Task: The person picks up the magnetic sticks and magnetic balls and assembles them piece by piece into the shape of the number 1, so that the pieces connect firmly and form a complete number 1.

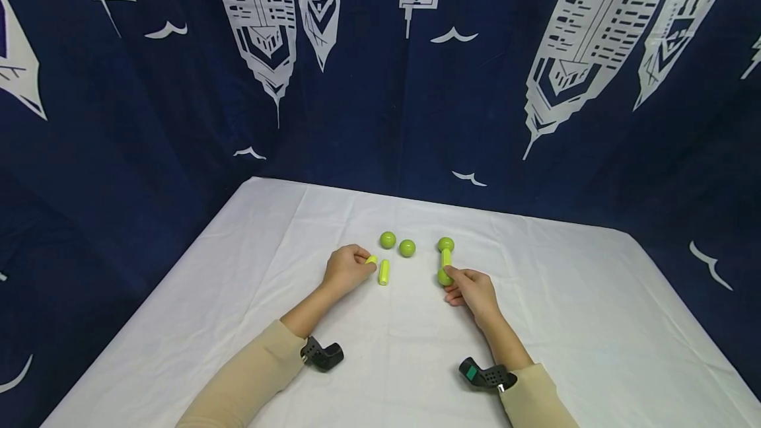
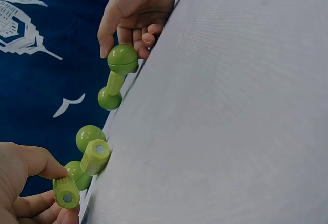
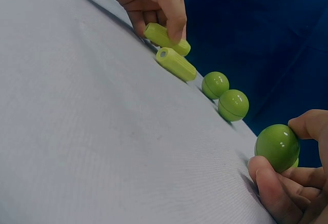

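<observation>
I have the left hand (image 1: 349, 268) pinching one rod (image 3: 166, 39) beside a loose rod (image 1: 384, 272) on the tabletop (image 1: 392, 349), the right hand (image 1: 475, 292) pinching the dumbbell (image 1: 446, 257)'s near ball (image 1: 442, 277); a nudge could roll the spare balls (image 1: 407, 248).

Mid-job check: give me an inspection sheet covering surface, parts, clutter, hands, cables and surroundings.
Surface: white cloth, lightly creased.
Job's things: two loose green balls; one yellow-green bar lying on the cloth; a second bar held; one joined piece, a bar with a ball at each end.
Clutter: nothing seen.
Hands: left hand pinches the second bar; right hand grips the joined piece by its nearer ball.
Cables: nothing seen.
Surroundings: dark blue curtain with white building and bird prints.
</observation>
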Available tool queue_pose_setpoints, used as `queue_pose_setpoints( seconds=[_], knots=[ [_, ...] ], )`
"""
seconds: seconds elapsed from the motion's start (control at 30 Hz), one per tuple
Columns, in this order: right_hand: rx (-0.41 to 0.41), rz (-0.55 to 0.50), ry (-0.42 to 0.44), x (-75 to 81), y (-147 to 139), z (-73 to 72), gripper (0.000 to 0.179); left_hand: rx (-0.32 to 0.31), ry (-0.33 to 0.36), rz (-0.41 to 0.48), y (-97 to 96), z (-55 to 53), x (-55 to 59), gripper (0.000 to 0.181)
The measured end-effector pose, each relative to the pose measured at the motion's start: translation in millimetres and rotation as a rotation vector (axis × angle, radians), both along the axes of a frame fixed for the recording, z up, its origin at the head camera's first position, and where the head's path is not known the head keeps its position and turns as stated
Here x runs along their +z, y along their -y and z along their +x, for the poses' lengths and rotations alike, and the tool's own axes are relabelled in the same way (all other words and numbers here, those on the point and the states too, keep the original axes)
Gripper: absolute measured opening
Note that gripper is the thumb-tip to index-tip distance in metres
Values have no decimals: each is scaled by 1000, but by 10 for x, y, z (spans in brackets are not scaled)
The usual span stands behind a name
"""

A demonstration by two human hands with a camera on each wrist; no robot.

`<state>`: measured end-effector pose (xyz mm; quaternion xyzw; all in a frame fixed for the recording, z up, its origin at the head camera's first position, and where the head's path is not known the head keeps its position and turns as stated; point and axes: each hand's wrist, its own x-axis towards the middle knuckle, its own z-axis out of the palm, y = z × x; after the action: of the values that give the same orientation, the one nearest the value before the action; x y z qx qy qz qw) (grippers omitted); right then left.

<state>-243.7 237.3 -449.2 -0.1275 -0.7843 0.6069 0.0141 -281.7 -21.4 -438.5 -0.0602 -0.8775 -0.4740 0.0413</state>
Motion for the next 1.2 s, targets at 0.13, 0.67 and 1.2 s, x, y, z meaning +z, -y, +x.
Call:
queue_pose_setpoints(
  seconds=[0.13, 0.67, 1.2],
  knots=[
    [0, -3, 1, -1, -1, -3, 39, 10, 31, 62, 1, -16, 20, 19],
    [11, -3, -6, 13, -2, 9, 39, -47, 58, 249, -119, 110, 170, 23],
    [4, -3, 2, 9, -12, 5, 39, -190, 85, 267, -356, 324, 273, 22]
  ],
)
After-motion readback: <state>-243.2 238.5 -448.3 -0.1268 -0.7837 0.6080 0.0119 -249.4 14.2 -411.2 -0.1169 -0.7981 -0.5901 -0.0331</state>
